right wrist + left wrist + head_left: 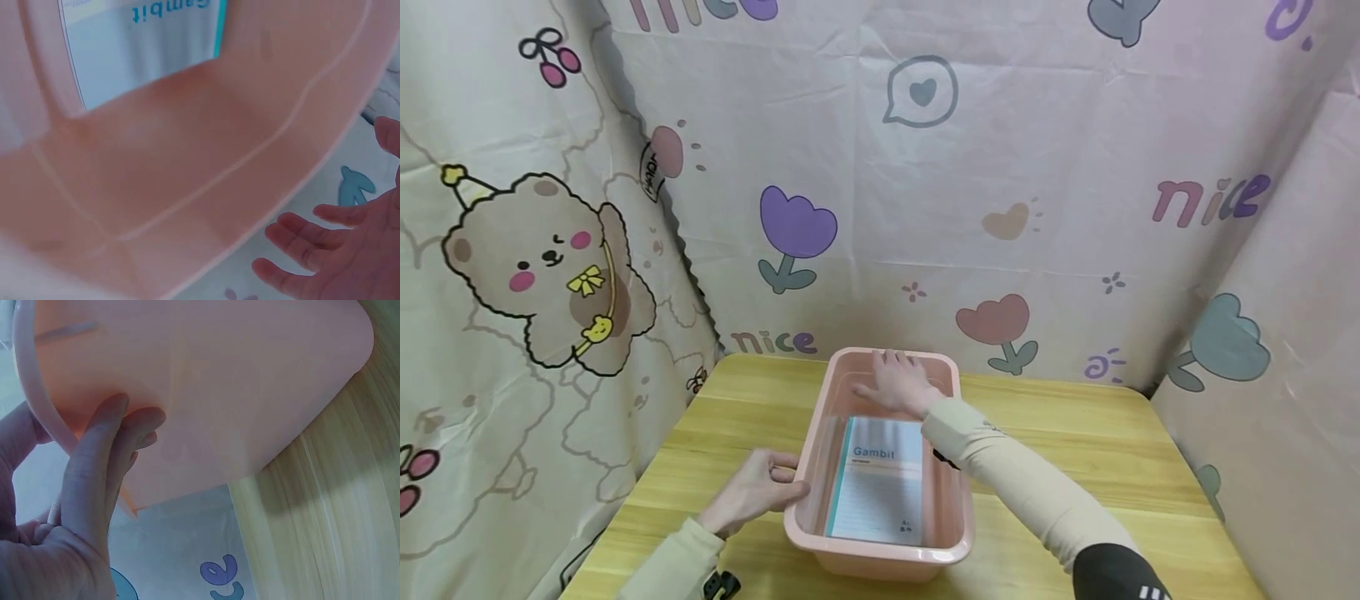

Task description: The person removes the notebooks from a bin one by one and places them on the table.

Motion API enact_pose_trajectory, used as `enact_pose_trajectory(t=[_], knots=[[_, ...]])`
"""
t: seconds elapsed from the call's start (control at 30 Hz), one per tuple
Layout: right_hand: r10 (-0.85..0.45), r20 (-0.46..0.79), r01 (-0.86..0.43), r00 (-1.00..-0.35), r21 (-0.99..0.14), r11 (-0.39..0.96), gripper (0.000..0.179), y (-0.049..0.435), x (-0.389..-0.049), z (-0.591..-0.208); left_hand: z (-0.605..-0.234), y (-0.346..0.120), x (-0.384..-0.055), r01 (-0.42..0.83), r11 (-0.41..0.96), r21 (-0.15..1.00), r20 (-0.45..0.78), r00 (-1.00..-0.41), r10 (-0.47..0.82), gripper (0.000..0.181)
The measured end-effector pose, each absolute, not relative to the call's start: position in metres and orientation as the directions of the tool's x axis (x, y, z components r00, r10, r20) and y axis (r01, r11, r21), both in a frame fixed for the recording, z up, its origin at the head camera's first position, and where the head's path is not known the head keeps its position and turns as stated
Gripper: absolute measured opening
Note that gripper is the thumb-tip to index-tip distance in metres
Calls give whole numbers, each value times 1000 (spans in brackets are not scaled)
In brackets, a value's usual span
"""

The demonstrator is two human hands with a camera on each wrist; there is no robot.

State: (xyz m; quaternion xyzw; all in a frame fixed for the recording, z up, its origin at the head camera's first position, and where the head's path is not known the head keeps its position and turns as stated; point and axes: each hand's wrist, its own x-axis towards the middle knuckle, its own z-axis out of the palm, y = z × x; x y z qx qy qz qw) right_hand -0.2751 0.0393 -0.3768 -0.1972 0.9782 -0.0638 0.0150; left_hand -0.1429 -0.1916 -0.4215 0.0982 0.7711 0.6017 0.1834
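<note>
Gripping the left rim of a pink bin (880, 567), the person's left hand (756, 487) has its thumb over the edge and its fingers against the outer wall. The right hand (898, 383) is at the bin's far end, fingers parted and nothing between them; from the right wrist I see the fingertips just beside the rim, though I can't tell whether any touches it. Inside the bin lies a pale blue notebook (880, 487) marked "Gambit", face up, its teal spine along the bin's left side and its bottom edge towards the bin's near end.

The bin stands upright on a wood-grain table (1060, 417), its far end near the table's far edge and well in from both far corners. Cream sleeves (1037, 483) cover both forearms, the right one meeting black cloth (1112, 571) farther up. Past the far edge hangs a pale cloth (880, 233) printed with tulips and "nice"; off the left edge, another shows a winking bear (550, 267).
</note>
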Motion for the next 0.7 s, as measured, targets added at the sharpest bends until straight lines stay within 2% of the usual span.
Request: enact_pose_trajectory(t=[0.23, 0.47, 0.7], knots=[[-360, -62, -350, -931, -129, 928, 71, 27, -278, -405, -423, -190, -141, -57, 250, 966, -152, -913, 379, 47], [-317, -105, -303, -942, -136, 943, 77, 16, -284, -438, -423, -190, -138, -66, 256, 965, -160, -916, 368, 49], [-266, -97, -240, -959, -219, 946, 77, 3, -287, -474, -422, -191, -137, -68, 249, 966, -158, -920, 359, 49]])
